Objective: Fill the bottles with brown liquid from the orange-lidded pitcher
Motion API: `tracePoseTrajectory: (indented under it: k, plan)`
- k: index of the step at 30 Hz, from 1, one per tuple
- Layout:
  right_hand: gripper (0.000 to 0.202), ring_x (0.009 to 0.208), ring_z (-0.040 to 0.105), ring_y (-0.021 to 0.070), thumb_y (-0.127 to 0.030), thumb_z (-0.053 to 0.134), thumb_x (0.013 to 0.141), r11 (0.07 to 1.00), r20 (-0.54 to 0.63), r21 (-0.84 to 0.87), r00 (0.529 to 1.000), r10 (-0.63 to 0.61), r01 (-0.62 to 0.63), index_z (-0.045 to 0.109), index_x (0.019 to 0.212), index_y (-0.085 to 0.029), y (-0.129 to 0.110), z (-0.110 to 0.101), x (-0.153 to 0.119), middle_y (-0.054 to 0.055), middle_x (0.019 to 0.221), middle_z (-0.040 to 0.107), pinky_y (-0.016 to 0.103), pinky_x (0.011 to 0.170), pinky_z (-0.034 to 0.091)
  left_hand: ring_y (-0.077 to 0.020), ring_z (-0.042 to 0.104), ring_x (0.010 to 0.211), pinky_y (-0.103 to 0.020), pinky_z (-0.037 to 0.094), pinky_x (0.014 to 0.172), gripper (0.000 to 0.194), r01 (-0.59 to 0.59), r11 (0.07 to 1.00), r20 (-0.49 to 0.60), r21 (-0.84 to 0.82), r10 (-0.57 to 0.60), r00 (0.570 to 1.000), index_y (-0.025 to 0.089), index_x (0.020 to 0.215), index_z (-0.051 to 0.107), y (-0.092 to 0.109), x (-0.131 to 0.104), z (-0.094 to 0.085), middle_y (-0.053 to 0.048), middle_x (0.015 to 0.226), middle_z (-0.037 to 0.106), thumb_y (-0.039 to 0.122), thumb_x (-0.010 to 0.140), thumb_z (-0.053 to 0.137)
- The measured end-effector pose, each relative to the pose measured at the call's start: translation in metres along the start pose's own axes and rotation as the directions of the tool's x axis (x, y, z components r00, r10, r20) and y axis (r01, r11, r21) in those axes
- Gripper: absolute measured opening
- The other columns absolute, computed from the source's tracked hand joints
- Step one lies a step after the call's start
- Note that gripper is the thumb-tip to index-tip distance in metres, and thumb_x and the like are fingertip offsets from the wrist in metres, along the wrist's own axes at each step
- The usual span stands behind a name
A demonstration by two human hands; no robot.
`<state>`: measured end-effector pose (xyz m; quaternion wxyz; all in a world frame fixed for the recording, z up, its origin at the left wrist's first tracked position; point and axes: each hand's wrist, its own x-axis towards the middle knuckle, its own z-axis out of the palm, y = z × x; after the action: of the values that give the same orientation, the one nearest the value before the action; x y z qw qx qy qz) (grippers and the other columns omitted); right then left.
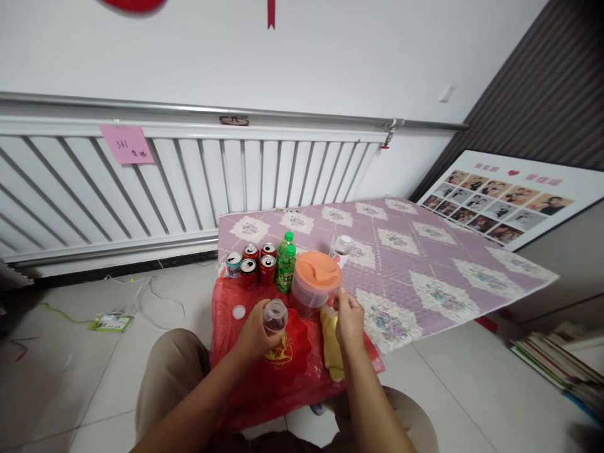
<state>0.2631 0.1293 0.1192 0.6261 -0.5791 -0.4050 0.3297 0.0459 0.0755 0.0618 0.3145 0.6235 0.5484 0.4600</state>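
My left hand [258, 333] is wrapped round a clear plastic bottle [275, 314] with its mouth uncovered, held above a red tray [299, 352] with a gold pattern. A round white cap [238, 312] lies to the left of that hand on the red plastic cover [226, 358]. Fingers curled together, my right hand [350, 316] is beside the orange-lidded clear container [317, 274] and above a yellow cloth [333, 346]. What its fingertips hold, if anything, is hidden.
Several drink cans [248, 270] and two green bottles [285, 270] stand behind my hands. Past the container is a white-capped bottle [342, 248] on the purple floral cloth [391, 277]. A radiator [189, 182] runs along the wall; a photo board [509, 195] leans at right.
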Motion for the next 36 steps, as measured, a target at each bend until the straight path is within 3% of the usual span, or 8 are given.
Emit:
tracePoseTrajectory:
  k: [4,8,11,18,24,28,30,36]
  plan:
    - [0.041,0.073,0.057,0.0186,-0.058,0.058,0.08,0.999,0.037,-0.041,0.999,-0.009,0.011,0.064,0.074,-0.019,0.003,-0.008,0.0,0.002,0.073,0.065,0.031,0.071,0.046,-0.0244,0.06,0.112,-0.041,0.046,0.1,0.069,0.034,0.999,0.01,-0.005,-0.034,0.999,0.018,0.125,0.045,0.002,-0.001,-0.002,-0.01,0.122,0.059,0.018,0.064,0.077]
    - [0.043,0.101,0.057,0.0213,-0.054,0.061,0.08,0.998,-0.089,-0.058,0.995,-0.037,0.032,0.061,0.106,-0.02,0.016,-0.021,-0.01,0.006,0.108,0.063,0.036,0.093,0.043,-0.0254,0.059,0.113,-0.043,0.045,0.101,0.072,0.084,0.996,-0.002,0.024,-0.084,0.996,0.018,0.125,0.045,0.003,-0.004,0.0,-0.009,0.123,0.059,0.018,0.061,0.079]
    - [0.049,0.107,0.056,0.0211,-0.052,0.06,0.082,0.999,-0.154,-0.032,0.988,-0.035,0.03,0.052,0.119,-0.021,0.025,-0.03,-0.029,0.008,0.118,0.058,0.038,0.097,0.042,-0.0289,0.054,0.122,-0.047,0.041,0.107,0.083,0.095,0.993,-0.071,0.068,-0.09,0.993,0.017,0.13,0.042,0.004,-0.007,0.003,-0.013,0.131,0.054,0.02,0.058,0.082]
    - [0.046,0.102,0.06,0.0224,-0.05,0.067,0.077,0.999,-0.005,-0.004,0.999,0.05,-0.05,0.056,0.11,-0.02,0.029,-0.028,-0.08,0.007,0.108,0.062,0.04,0.095,0.045,-0.0334,0.054,0.118,-0.051,0.042,0.105,0.08,0.055,0.99,-0.09,0.127,-0.043,0.995,0.015,0.126,0.049,0.007,-0.008,0.007,-0.015,0.123,0.057,0.023,0.056,0.085]
    - [0.044,0.101,0.062,0.023,-0.051,0.068,0.075,0.993,0.065,-0.057,0.992,0.105,-0.101,0.06,0.105,-0.02,0.024,-0.033,-0.09,0.008,0.107,0.067,0.038,0.092,0.048,-0.0366,0.041,0.136,-0.055,0.033,0.115,0.11,0.02,0.996,-0.032,0.084,-0.017,0.999,0.017,0.143,0.036,-0.009,-0.015,-0.008,-0.019,0.145,0.044,0.032,0.049,0.091]
    - [0.045,0.094,0.064,0.0237,-0.055,0.068,0.074,0.982,0.097,-0.115,0.982,0.163,-0.151,0.062,0.101,-0.02,0.024,-0.046,-0.097,0.007,0.099,0.069,0.037,0.086,0.05,-0.0302,0.052,0.129,-0.05,0.044,0.107,0.072,0.039,0.991,-0.053,0.126,-0.032,0.998,0.019,0.14,0.043,-0.038,-0.01,-0.043,-0.016,0.14,0.052,0.031,0.075,0.073]
    - [0.045,0.087,0.065,0.023,-0.057,0.067,0.074,0.976,0.143,-0.151,0.973,0.182,-0.16,0.063,0.098,-0.019,0.024,-0.048,-0.103,0.006,0.092,0.07,0.036,0.081,0.051,-0.0251,0.06,0.118,-0.045,0.05,0.1,0.048,0.123,0.946,-0.082,0.301,-0.102,0.991,0.019,0.134,0.048,-0.055,-0.003,-0.06,-0.013,0.13,0.06,0.026,0.087,0.055]
    - [0.041,0.077,0.064,0.0215,-0.058,0.064,0.077,0.97,0.328,-0.233,0.934,0.141,-0.065,0.067,0.09,-0.02,0.021,-0.036,-0.125,0.005,0.08,0.068,0.032,0.074,0.052,-0.0308,0.057,0.116,-0.048,0.045,0.102,0.043,0.169,0.866,-0.055,0.471,-0.162,0.985,0.016,0.121,0.06,-0.078,0.017,-0.078,-0.015,0.12,0.063,0.016,0.078,0.06]
